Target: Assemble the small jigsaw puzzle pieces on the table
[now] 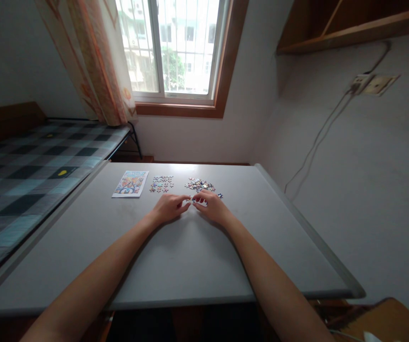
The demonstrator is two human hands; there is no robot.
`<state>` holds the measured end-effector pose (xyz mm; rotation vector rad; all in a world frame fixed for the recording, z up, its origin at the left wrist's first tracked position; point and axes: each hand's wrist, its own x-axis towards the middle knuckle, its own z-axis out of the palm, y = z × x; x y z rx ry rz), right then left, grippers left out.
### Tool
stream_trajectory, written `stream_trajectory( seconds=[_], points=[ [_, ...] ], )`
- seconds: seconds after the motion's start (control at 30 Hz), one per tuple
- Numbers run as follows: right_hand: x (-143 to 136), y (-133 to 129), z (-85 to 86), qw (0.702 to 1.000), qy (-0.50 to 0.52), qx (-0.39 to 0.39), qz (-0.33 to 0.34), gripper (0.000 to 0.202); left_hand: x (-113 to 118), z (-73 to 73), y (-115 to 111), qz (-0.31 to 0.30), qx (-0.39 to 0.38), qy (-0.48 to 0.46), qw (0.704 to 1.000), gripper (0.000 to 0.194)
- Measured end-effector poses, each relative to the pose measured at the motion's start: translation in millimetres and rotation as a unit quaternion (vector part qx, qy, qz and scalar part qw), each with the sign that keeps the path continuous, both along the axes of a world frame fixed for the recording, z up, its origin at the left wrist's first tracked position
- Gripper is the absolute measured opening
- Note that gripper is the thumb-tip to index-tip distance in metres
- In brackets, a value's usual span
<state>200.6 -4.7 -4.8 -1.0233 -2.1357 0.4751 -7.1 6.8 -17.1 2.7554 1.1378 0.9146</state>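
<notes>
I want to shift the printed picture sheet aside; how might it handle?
The printed picture sheet looks thin, so it is probably light and may flex when lifted. Lying flat on the smooth-looking table, it might slide easily.

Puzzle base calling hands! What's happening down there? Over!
Left hand, right hand: fingertips close together at small puzzle pieces. Loose pile just beyond right hand, might crowd it. Over.
</notes>
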Motion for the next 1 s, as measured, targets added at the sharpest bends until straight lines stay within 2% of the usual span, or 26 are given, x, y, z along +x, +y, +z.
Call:
stream_trajectory(
  seconds=[1.0],
  points=[
    [0.4,0.0,1.0,1.0,-0.001,-0.005,-0.003,0.01,0.0,-0.7,-0.1,0.003,0.002,0.001,1.0,0.025]
  ],
)
